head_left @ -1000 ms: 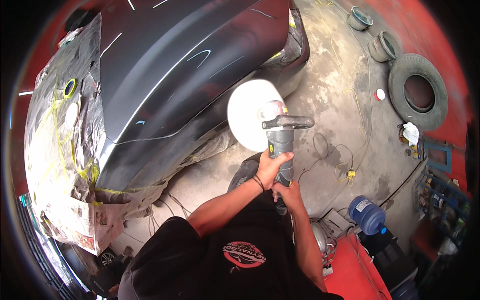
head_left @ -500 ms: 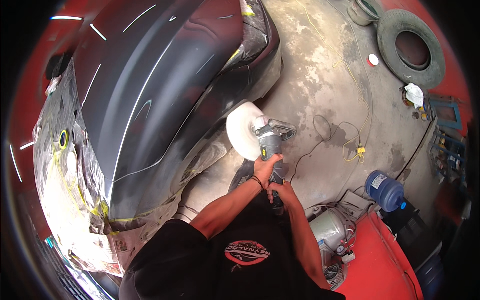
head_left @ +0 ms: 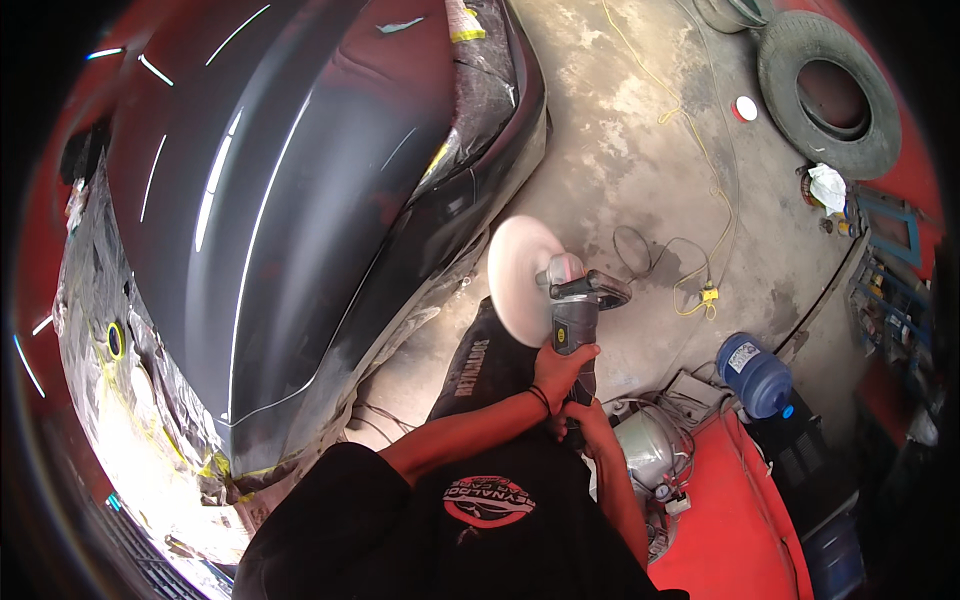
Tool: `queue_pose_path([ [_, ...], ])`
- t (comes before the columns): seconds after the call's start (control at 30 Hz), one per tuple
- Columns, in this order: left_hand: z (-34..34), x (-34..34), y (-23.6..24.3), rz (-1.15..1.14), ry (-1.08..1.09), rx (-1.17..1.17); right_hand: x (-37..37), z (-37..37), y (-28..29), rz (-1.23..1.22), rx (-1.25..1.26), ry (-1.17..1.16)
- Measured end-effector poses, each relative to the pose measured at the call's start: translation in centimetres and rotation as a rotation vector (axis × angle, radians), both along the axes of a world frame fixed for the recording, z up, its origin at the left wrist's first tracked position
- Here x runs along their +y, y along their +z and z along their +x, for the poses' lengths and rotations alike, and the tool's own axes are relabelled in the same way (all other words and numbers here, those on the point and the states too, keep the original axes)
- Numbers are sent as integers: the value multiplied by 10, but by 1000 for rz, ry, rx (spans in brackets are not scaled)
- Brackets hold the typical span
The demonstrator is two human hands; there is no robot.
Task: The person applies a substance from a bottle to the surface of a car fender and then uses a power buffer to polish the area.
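— What lay around the person, and what stood in the way?

— A glossy black car body panel (head_left: 300, 220) filled the left, its lower edge masked with grey paper and yellow tape (head_left: 130, 440). On the right lay a worn black tyre (head_left: 828, 92), a blue plastic water jug (head_left: 752, 372), a small silver air tank (head_left: 648, 450) and a yellow cord (head_left: 690, 200) trailing over the floor. Nothing stood between the pad and the panel.

— The surface and the room?

— A stained grey concrete floor (head_left: 640, 130), with red surfaces at the rim.

— And the hands?

— The left hand (head_left: 562, 368) was closed around the body of the grey electric polisher (head_left: 572, 315); the right hand (head_left: 582, 415) gripped its rear end just below. Its round white foam pad (head_left: 522, 280), blurred, stood near the panel's lower edge; whether it touched, I could not tell.

— Anything different from half a second before?

— The polisher was held the same way, but the view had shifted, so the tyre sat nearer the top right corner.
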State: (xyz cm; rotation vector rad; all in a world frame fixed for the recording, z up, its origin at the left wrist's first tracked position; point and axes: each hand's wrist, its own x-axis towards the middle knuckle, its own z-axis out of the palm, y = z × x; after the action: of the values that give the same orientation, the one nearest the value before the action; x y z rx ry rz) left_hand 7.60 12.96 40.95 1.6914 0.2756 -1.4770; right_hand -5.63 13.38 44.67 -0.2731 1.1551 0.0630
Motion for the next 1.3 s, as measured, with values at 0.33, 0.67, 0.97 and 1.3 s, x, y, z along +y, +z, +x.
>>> queue_pose_path([
  [0.33, 64, -80, 7, 10, -193, -364, -59, 59, -32, 67, -226, -190],
  [0.67, 83, -134, -9, -2, -196, -534, -112, 74, -71, -49, -285, -123],
  [0.97, 37, -52, -26, 99, -174, -649, -51, 19, -132, 280, -550, -23],
  [1.3, 36, 96, -58, -182, 107, -778, 83, 66, -220, -413, -863, 200],
])
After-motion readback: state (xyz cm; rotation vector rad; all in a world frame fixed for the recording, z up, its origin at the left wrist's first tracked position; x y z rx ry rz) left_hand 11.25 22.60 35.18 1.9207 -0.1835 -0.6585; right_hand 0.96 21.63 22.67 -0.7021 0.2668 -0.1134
